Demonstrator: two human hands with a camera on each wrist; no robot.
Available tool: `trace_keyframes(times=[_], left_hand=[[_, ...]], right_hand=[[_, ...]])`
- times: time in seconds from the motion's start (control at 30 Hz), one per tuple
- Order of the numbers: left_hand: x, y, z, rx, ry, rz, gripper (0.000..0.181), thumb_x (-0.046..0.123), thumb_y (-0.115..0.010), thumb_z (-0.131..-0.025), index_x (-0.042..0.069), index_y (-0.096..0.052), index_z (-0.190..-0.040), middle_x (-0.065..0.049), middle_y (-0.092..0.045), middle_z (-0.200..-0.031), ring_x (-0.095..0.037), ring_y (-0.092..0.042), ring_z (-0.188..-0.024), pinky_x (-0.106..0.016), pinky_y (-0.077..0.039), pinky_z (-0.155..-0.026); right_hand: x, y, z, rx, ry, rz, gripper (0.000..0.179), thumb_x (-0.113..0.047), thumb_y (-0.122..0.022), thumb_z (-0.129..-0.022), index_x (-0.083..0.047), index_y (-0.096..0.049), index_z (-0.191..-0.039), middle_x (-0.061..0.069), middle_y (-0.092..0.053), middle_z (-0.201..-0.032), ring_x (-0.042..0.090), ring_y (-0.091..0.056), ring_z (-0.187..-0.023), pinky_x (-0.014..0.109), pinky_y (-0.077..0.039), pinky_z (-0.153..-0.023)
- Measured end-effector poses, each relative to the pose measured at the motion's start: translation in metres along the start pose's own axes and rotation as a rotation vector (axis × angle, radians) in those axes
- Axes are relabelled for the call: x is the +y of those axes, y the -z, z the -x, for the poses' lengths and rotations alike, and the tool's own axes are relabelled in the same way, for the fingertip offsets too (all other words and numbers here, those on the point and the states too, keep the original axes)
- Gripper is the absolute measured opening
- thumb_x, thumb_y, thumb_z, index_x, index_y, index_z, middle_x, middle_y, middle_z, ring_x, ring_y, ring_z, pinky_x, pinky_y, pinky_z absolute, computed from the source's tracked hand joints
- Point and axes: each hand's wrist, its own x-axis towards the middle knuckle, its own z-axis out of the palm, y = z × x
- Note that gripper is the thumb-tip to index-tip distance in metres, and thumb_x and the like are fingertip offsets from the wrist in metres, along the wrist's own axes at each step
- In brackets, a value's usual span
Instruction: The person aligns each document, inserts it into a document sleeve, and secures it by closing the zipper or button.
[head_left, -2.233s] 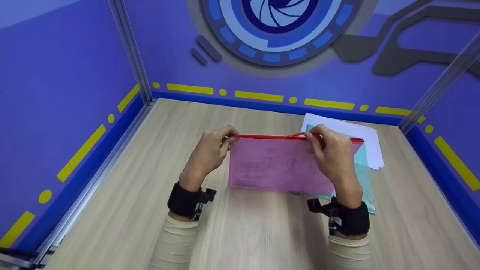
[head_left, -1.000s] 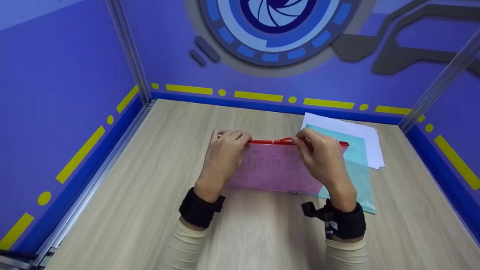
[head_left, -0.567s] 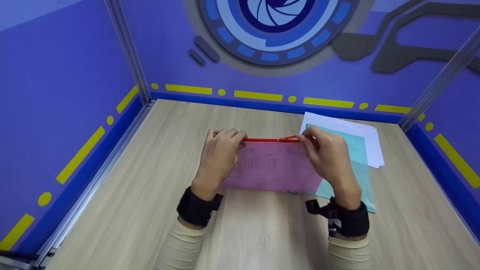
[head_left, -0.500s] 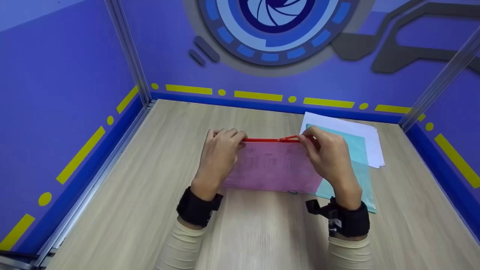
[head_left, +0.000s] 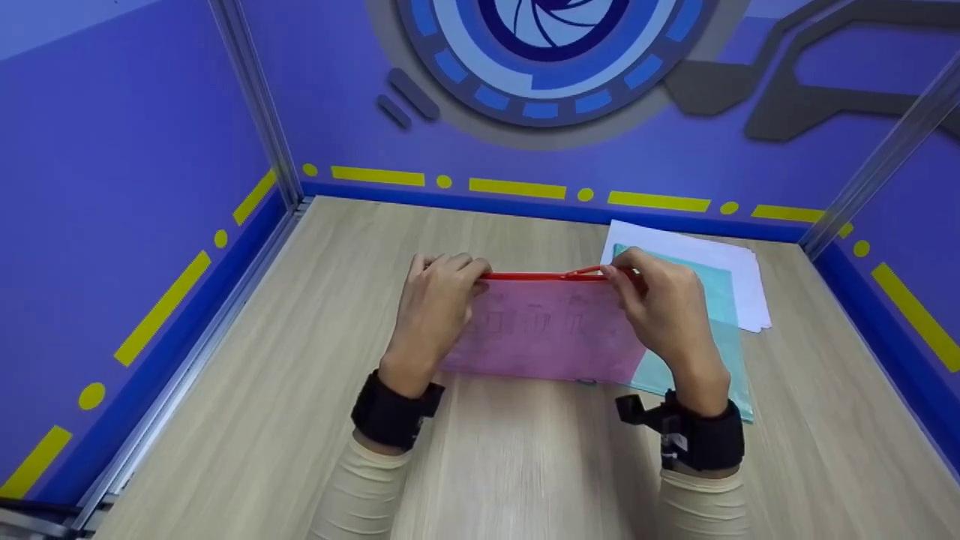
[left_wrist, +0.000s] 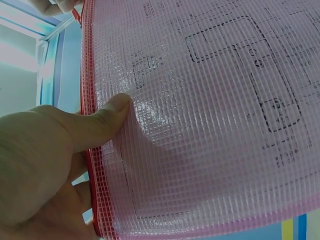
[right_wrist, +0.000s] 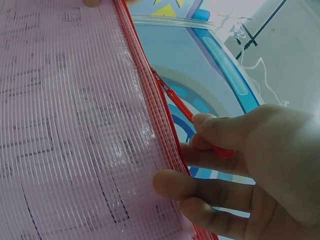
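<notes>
A translucent pink mesh zip pouch (head_left: pixel 555 330) with a red zip along its top edge is held tilted over the table. Printed lines show through it. My left hand (head_left: pixel 439 315) grips its upper left edge; in the left wrist view the thumb (left_wrist: pixel 117 105) lies on the mesh face, with fingers behind the zip. My right hand (head_left: pixel 667 307) pinches the red zipper pull (right_wrist: pixel 181 106) between thumb and index finger, and the pull slants away from the slider (right_wrist: pixel 159 80). The other fingers (right_wrist: pixel 172 185) of that hand touch the pouch edge below. My right hand hides the zip's right end.
Under and right of the pouch lies a teal mesh pouch (head_left: pixel 724 352) on the wooden table (head_left: pixel 510 465). White paper sheets (head_left: pixel 750 292) stick out behind it. Blue panels (head_left: pixel 337 120) stand along the table's back and sides.
My left hand has moved from the pouch's left corner to a fuller grip over its upper left edge. In the last half second, my right hand and the slider have shifted slightly right.
</notes>
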Motion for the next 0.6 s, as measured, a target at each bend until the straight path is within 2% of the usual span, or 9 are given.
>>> trace_keyframes(times=[0.23, 0.47, 0.6], left_hand=[[-0.0024, 0.0014, 0.0006, 0.003, 0.004, 0.004, 0.012, 0.017, -0.077, -0.097, 0.014, -0.078, -0.109, -0.001, -0.076, -0.102, -0.019, -0.072, -0.098, -0.043, -0.045, -0.091], [-0.0038, 0.0014, 0.0003, -0.002, -0.003, -0.002, 0.011, 0.017, -0.078, -0.097, 0.015, -0.077, -0.108, 0.0, -0.077, -0.104, -0.018, -0.072, -0.101, -0.044, -0.045, -0.096], [-0.0036, 0.0023, 0.0001, 0.0, -0.004, -0.001, 0.012, 0.017, -0.079, -0.096, 0.015, -0.077, -0.108, 0.0, -0.076, -0.103, -0.018, -0.072, -0.1, -0.044, -0.045, -0.095]], right_hand=[[0.0063, 0.0048, 0.0019, 0.026, -0.017, 0.013, 0.012, -0.014, -0.074, -0.101, -0.003, -0.072, -0.1, 0.01, -0.068, -0.077, 0.019, -0.054, -0.06, 0.031, -0.045, -0.058], [0.0091, 0.0052, 0.0018, 0.04, 0.021, 0.004, 0.011, -0.013, -0.075, -0.1, -0.003, -0.072, -0.097, 0.009, -0.067, -0.073, 0.014, -0.054, -0.056, 0.028, -0.043, -0.054], [0.0098, 0.0057, 0.0017, 0.036, 0.005, 0.01, 0.012, -0.014, -0.075, -0.1, -0.003, -0.072, -0.099, 0.01, -0.068, -0.076, 0.016, -0.054, -0.057, 0.027, -0.043, -0.056]])
